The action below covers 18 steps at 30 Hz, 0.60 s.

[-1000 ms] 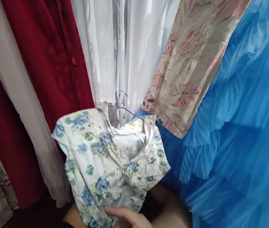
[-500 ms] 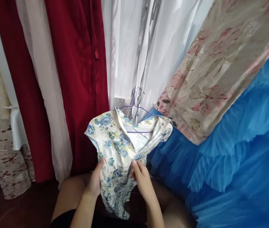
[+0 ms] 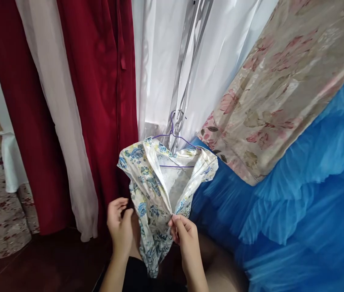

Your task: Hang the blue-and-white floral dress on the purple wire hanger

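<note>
A white dress with blue flowers (image 3: 150, 186) hangs on a purple wire hanger (image 3: 184, 140) in front of me, its V-shaped neckline spread apart. My right hand (image 3: 185, 232) pinches the cloth at the bottom of the V, thumb on top. To the left of the dress, my left hand (image 3: 120, 225) is off the cloth, fingers curved and apart, holding nothing. The lower part of the garment narrows and hangs in folds between my knees.
Dark red cloth (image 3: 99, 81) and a pale sheer panel (image 3: 56, 81) hang at the left. White drapes (image 3: 159, 61) with silvery ribbons are behind the hanger. At the right are a beige floral garment (image 3: 269, 113) and blue ruffled tulle (image 3: 311, 227).
My left hand has let go of the dress's side and moved slightly left. The dress's left side has swung inward, and the neckline is wider. My right hand keeps its pinch, slightly lower.
</note>
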Tool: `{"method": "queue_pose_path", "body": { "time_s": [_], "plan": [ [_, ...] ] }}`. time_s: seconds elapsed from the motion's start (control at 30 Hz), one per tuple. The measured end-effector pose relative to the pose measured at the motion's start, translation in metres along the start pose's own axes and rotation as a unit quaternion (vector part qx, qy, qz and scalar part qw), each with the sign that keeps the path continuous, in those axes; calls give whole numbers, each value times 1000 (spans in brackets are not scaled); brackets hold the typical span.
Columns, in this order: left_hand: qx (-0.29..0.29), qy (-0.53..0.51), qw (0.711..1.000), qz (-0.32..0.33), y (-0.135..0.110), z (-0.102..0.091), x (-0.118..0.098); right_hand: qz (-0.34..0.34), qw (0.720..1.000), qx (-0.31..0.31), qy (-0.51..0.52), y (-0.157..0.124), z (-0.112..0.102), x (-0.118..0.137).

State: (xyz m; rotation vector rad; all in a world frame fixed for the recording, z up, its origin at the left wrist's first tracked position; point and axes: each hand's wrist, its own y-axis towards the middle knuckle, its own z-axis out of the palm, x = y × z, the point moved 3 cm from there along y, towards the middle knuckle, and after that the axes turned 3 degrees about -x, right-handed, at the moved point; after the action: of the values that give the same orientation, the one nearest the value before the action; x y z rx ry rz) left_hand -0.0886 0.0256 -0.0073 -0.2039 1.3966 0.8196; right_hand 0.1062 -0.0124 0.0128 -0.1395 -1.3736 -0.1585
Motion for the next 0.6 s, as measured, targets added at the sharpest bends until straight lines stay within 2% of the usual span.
{"method": "queue_pose_path", "body": {
  "time_s": [0.03,0.1,0.13,0.17,0.23,0.33,0.43,0.53,0.6],
  "plan": [
    [104,8,994,12,-6,9,-5,-3,1000,14,-15,-2,2,2],
    [303,20,953,16,-25,29,-15,-9,998,40,-44,-7,6,6],
    [362,23,932,14,-35,38,-20,-11,997,52,-55,-9,6,8],
    [388,27,921,12,-42,44,-23,-9,996,65,-64,-9,7,10],
    [384,30,923,12,-51,53,-28,0,994,84,-74,-6,6,17],
    [408,41,912,29,-54,61,-29,-4,994,91,-60,17,6,43],
    [440,83,893,44,-50,62,-27,-49,995,82,-33,59,16,90],
    [465,140,874,38,-44,58,-23,-94,992,89,7,100,34,142],
    [489,163,856,36,-42,56,-19,-104,991,80,27,118,45,165]
  ]
}}
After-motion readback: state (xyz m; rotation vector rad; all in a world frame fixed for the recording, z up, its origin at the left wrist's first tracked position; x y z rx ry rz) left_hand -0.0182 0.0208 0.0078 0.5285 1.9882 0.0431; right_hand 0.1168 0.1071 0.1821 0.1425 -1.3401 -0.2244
